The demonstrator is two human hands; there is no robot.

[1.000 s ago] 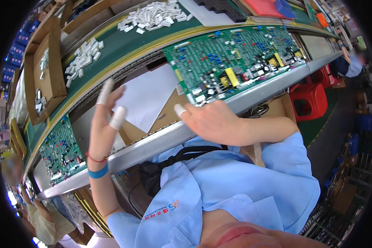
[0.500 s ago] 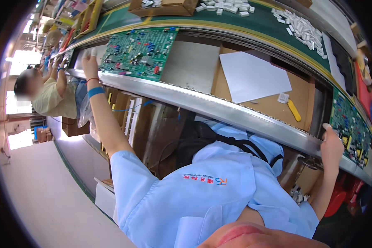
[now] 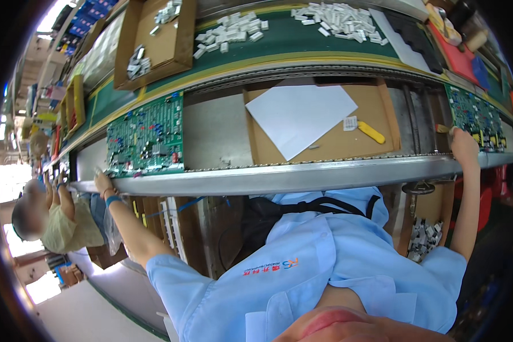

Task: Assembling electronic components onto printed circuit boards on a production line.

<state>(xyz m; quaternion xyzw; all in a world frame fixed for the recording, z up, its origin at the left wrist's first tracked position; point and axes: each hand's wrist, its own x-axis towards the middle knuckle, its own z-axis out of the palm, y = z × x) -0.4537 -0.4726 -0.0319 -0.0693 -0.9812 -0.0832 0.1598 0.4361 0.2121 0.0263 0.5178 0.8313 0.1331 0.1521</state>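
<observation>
My left hand (image 3: 104, 183) is at the near rail, beside the lower left corner of a green circuit board (image 3: 145, 137) packed with small parts. Its fingers look loosely stretched, with a pale covering on a fingertip; whether they touch the board is unclear. Far to the right, my right hand (image 3: 465, 147) rests over the rail at the left edge of a second circuit board (image 3: 477, 119). Its fingers are bent together. A small tan and reddish piece (image 3: 442, 129) shows at the fingertips; what they grip is hidden.
Between the boards, a cardboard tray (image 3: 336, 137) holds white paper (image 3: 296, 114) and a yellow-handled cutter (image 3: 371, 132). A metal rail (image 3: 290, 178) runs along my front. White connectors (image 3: 342, 21) and a cardboard box (image 3: 182, 57) lie beyond. A co-worker (image 3: 68, 228) sits at left.
The view has turned and shifted. My left hand has drawn back from the board's left side toward its near corner. The small tan piece now shows by my right fingertips.
</observation>
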